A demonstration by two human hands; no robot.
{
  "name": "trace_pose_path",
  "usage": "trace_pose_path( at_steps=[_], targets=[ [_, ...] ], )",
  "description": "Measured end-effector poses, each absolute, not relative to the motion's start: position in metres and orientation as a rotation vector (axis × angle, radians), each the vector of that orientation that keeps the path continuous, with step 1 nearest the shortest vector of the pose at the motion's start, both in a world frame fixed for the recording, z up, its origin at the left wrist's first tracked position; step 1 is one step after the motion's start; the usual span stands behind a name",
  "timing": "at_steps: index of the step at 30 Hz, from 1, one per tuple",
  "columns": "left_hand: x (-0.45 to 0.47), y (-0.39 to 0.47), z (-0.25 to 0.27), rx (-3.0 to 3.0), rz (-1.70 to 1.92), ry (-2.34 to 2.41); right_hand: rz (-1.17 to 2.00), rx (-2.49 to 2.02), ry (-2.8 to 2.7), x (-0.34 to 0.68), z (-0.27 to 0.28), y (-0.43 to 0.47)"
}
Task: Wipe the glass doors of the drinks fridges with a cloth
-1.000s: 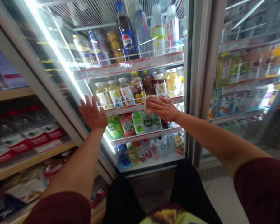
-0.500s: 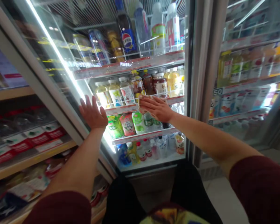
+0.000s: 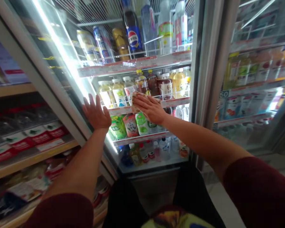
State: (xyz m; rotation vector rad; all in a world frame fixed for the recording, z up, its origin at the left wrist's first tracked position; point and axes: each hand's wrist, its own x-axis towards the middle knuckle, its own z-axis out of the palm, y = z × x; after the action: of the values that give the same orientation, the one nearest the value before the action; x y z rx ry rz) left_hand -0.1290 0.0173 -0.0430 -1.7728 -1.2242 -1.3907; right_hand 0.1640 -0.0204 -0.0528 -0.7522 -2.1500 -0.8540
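My right hand (image 3: 152, 109) lies flat over a crumpled light-brown cloth (image 3: 134, 109), holding it against the glass door of a lit drinks fridge. Only the cloth's edges show around my fingers. My left hand (image 3: 97, 114) is open with spread fingers, its palm toward the glass near the door's left side; whether it presses on the glass is hard to tell. Behind my right hand are juice bottles (image 3: 165, 85) on a middle shelf and a green drink bottle (image 3: 142, 123) on the shelf below.
Upper shelves hold cans (image 3: 87, 46) and a dark cola bottle (image 3: 133, 34). A metal door frame (image 3: 210, 79) divides this fridge from another with drink cartons (image 3: 247, 101). On the left stands a rack with red-and-white packages (image 3: 23, 141) on wooden shelves (image 3: 33, 161).
My right hand has slid left across the glass with the cloth. My left hand stays in nearly the same place, and the view has shifted slightly.
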Motion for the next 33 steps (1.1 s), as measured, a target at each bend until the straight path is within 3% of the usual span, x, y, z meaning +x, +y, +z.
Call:
trace_pose_path(
  at_steps=[33],
  targets=[
    [-0.128,0.016,-0.041,-1.839,-1.49,-1.267,-0.894,-0.666,-2.402,0.104,-0.049,-0.008]
  ],
)
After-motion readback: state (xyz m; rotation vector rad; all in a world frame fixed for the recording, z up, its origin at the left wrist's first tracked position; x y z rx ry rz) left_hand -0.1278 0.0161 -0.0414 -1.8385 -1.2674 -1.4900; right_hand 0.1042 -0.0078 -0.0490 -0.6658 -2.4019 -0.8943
